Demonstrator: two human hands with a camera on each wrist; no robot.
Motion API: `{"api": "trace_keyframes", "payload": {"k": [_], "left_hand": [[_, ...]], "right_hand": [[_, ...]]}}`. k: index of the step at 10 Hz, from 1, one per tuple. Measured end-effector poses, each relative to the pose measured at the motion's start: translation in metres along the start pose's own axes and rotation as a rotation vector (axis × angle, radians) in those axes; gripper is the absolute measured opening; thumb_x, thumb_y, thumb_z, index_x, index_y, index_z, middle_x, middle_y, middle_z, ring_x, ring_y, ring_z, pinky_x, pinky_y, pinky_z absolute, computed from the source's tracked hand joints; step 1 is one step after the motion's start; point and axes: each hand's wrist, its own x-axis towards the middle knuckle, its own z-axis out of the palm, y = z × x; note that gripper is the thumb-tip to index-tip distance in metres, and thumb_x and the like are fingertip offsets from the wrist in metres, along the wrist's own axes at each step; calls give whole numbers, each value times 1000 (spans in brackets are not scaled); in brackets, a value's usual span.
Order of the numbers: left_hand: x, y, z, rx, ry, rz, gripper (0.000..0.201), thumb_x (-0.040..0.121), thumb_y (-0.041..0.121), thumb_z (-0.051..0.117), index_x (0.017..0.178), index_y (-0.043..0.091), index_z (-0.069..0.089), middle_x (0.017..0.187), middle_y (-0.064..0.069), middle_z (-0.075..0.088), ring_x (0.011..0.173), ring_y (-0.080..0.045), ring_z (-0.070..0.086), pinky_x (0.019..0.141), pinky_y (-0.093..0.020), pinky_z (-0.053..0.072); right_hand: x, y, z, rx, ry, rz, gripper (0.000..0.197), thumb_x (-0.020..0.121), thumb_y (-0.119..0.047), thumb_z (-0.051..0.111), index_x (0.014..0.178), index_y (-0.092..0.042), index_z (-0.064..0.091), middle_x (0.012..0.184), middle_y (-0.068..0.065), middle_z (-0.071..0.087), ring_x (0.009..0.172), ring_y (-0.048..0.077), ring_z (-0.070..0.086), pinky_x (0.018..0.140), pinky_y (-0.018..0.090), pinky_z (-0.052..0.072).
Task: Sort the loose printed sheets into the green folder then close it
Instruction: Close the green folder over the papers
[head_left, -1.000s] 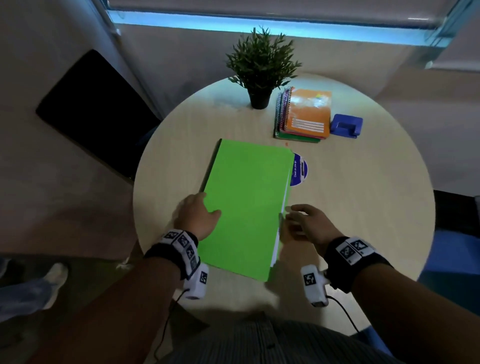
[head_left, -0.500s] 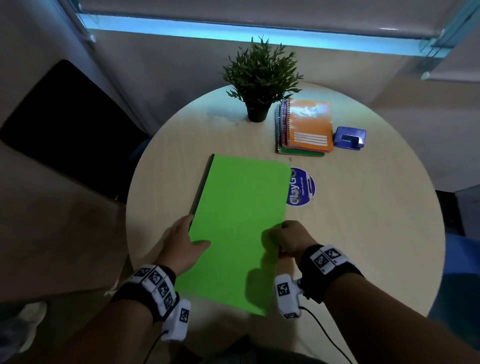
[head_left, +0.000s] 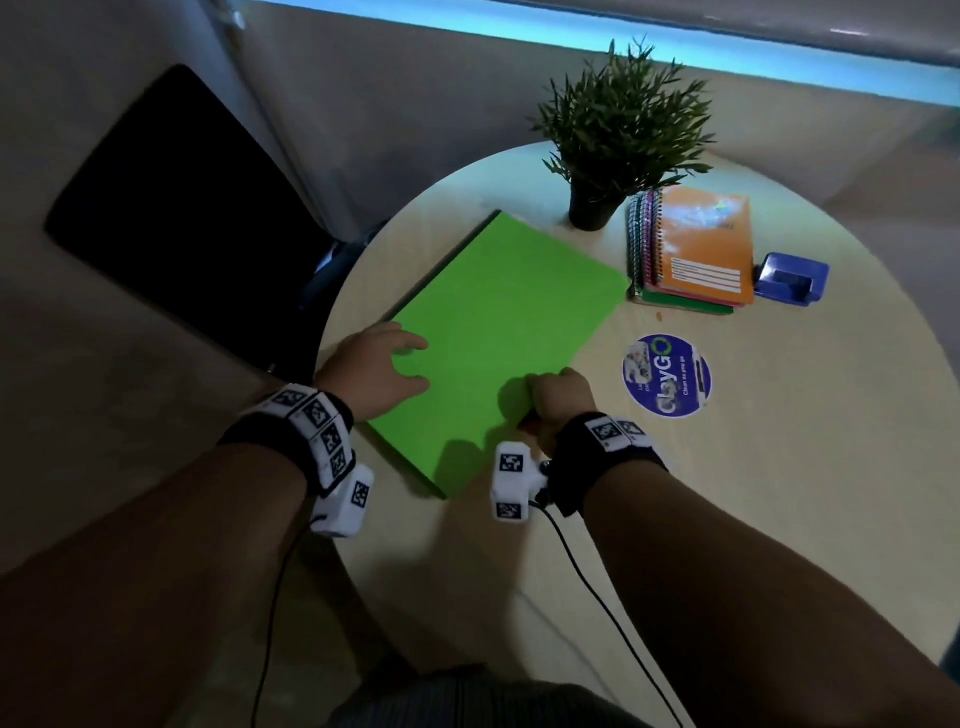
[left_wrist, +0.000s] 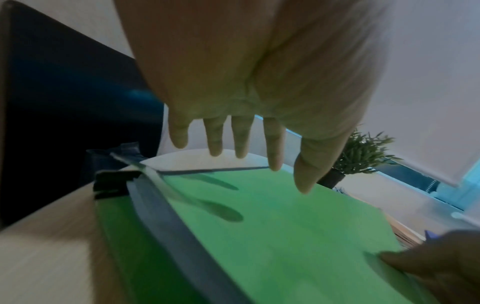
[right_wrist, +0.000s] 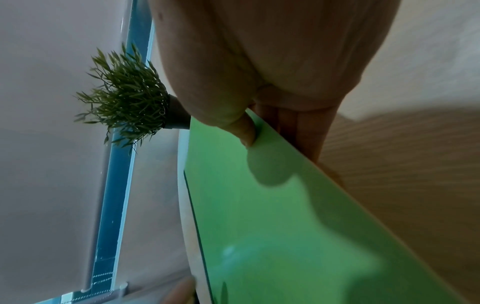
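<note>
Folder (head_left: 498, 332), green and closed, lies on the desk (head_left: 779, 467) just beside the potted plant (head_left: 618, 130). Right hand (head_left: 558, 397) pinches its near edge; left hand (head_left: 376, 371) rests on it with relaxed fingers.

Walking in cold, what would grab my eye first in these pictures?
The bright green folder, shut and lying slantwise on the round table, with the right hand pinching its near right edge and the left hand spread at its left edge. Behind it stand a potted plant and a stack of notebooks.
</note>
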Motion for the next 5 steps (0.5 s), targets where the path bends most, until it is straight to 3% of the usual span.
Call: {"api": "trace_keyframes", "payload": {"k": [1, 2, 3, 4, 5], "left_hand": [[2, 1, 11, 95, -189, -38, 64, 83, 40, 77, 141, 31, 53, 160, -1, 32, 143, -26, 37, 115, -39, 35], [3, 0, 18, 201, -266, -66, 67, 83, 46, 74, 143, 34, 49, 166, -1, 19, 146, -31, 33, 115, -47, 35], [5, -1, 18, 217, -269, -86, 63, 85, 45, 71, 143, 34, 50, 167, 1, 16, 146, -30, 31, 115, -47, 36], [0, 4, 17, 203, -263, -101, 58, 88, 41, 69, 142, 31, 52, 166, 2, 17, 145, -28, 34, 114, -43, 37], [-4, 15, 14, 194, -241, -101, 53, 91, 37, 66, 142, 26, 53, 161, -2, 31, 139, -27, 42, 112, -40, 38]], "right_hand": [[-4, -16, 3, -293, 22, 22, 38, 96, -32, 67, 123, -5, 68, 125, 15, 69, 114, 32, 65, 96, 33, 51], [7, -13, 3, -54, -60, 64, 36, 103, -17, 53, 134, 1, 60, 132, 19, 65, 100, 27, 67, 93, 36, 59], [11, -7, -6, 94, -83, 110, 37, 103, -8, 48, 138, 2, 55, 126, 19, 65, 93, 25, 68, 85, 37, 63], [1, -5, -26, -38, -87, 91, 25, 98, -8, 55, 120, -2, 66, 119, 18, 71, 91, 27, 72, 86, 43, 63], [-9, -5, -49, -128, -46, 41, 13, 99, -3, 51, 99, -1, 64, 108, 23, 71, 86, 33, 74, 85, 50, 63]]}}
